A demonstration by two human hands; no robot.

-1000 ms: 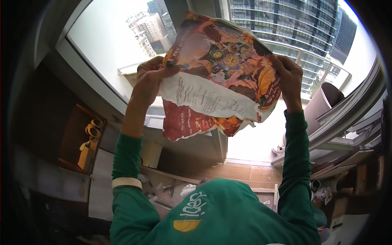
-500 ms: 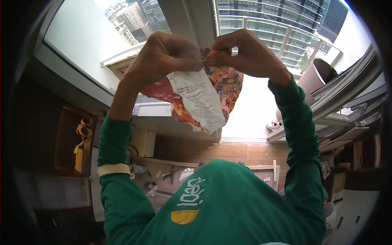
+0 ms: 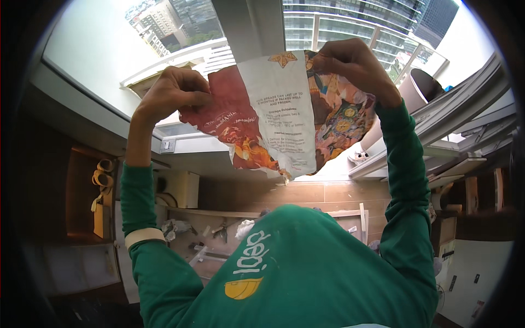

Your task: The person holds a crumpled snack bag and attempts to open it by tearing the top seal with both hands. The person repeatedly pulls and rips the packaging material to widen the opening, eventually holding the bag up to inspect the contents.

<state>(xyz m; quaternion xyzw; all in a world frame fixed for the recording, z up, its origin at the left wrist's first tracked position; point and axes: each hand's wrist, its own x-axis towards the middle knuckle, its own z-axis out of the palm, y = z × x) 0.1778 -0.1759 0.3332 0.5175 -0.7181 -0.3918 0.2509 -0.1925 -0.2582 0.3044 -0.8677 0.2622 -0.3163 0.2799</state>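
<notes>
A printed paper bag (image 3: 285,117) with ragged edges is stretched out flat in front of me. It has a red panel on the left, a white panel with dark print in the middle and a colourful patterned panel on the right. My left hand (image 3: 170,94) pinches the red side at its upper left edge. At the upper edge of the patterned side, my right hand (image 3: 353,66) grips the paper between thumb and fingers. The lower edge hangs uneven, above the floor. Behind the bag, part of the window frame and balcony is hidden.
A white-framed window (image 3: 254,27) and a railed balcony (image 3: 355,30) lie ahead. On the right are a tall beige bin (image 3: 413,90), sneakers (image 3: 359,156) and folding door panels (image 3: 437,120). Tape rolls (image 3: 103,172) sit on a shelf at left. Scraps lie below, near the wooden floor (image 3: 306,191).
My hands have moved apart, left hand leftward and right hand slightly rightward. The bag, bunched and folded between them before, is now spread wide with its red and white panels facing me.
</notes>
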